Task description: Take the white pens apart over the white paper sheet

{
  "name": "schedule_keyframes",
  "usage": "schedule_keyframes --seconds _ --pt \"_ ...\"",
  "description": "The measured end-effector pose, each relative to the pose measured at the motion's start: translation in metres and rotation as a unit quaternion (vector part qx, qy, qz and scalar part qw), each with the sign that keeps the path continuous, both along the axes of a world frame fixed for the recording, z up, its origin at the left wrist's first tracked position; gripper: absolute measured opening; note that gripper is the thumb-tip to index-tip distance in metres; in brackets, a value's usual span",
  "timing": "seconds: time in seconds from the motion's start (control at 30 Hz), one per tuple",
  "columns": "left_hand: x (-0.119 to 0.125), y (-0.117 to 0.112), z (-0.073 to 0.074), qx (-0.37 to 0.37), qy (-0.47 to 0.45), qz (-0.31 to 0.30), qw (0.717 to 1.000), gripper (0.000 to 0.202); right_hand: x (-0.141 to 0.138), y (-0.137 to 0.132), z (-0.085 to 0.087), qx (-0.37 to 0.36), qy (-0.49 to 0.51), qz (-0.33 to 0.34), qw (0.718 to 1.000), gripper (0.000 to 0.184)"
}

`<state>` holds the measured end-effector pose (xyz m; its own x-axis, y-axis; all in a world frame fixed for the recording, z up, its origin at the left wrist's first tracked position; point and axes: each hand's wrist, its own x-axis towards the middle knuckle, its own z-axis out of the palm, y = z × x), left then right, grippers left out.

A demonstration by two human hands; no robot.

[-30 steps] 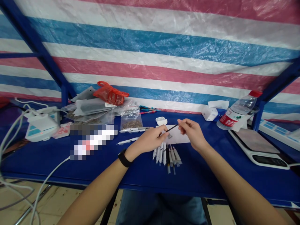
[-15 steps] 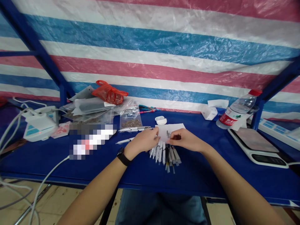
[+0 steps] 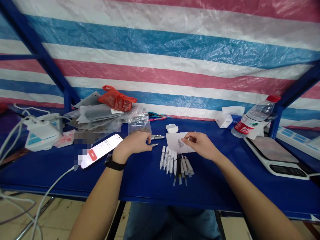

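My left hand (image 3: 136, 143) is closed over two silver-white pens, whose pointed ends stick out right of the fingers: the upper pen (image 3: 158, 137) and the lower pen (image 3: 154, 145). Most of both is hidden. My right hand (image 3: 200, 145) has thumb and forefinger pinched over a white sheet of paper (image 3: 172, 138); whether anything small is between them I cannot make out. Small grey pieces (image 3: 180, 143) lie on the paper by those fingertips. Below the sheet, several white pen barrels (image 3: 167, 159) fan out beside several slim pen refills (image 3: 185, 166) with clear ends.
A phone (image 3: 101, 151) running a timer lies left of my wrist. Behind are plastic bags (image 3: 100, 113), a red bag (image 3: 117, 99) and a small white case (image 3: 172, 128). To the right stand a water bottle (image 3: 252, 118) and a scale (image 3: 275, 153).
My left hand has moved left from the paper and barrels onto the pens, which have shifted slightly right. My right hand stays over the paper, its fingertips a little higher.
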<state>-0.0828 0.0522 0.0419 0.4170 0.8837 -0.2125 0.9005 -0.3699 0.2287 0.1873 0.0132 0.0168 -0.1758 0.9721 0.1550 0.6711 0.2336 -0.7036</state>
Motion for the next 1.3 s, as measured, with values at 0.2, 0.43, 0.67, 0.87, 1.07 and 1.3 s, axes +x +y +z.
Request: schedule_keyframes --seconds 0.2,0.43,0.67,0.87,1.07,1.3 --pt "0.008 0.0 -0.005 -0.002 0.033 0.028 0.999 0.013 -0.01 -0.008 0.0 -0.051 0.036 0.093 0.994 0.037" --pt "0.011 -0.004 0.0 0.015 0.059 0.062 0.996 0.011 -0.009 -0.003 -0.002 0.01 0.022 0.033 0.999 0.039" --pt "0.007 0.0 0.0 0.061 0.006 0.063 0.996 0.011 -0.009 -0.017 0.01 -0.023 -0.017 0.159 0.987 0.05" --pt "0.004 0.003 -0.007 0.054 -0.029 0.045 0.997 0.009 -0.025 -0.05 0.015 0.005 -0.186 0.299 0.936 0.058" --pt "0.0 0.005 -0.007 0.053 -0.058 0.05 0.996 0.011 -0.04 -0.056 0.007 -0.019 -0.232 0.331 0.915 0.053" --pt "0.0 0.004 -0.003 0.048 -0.142 0.028 0.988 0.008 -0.03 -0.05 0.009 -0.016 -0.18 0.307 0.934 0.043"
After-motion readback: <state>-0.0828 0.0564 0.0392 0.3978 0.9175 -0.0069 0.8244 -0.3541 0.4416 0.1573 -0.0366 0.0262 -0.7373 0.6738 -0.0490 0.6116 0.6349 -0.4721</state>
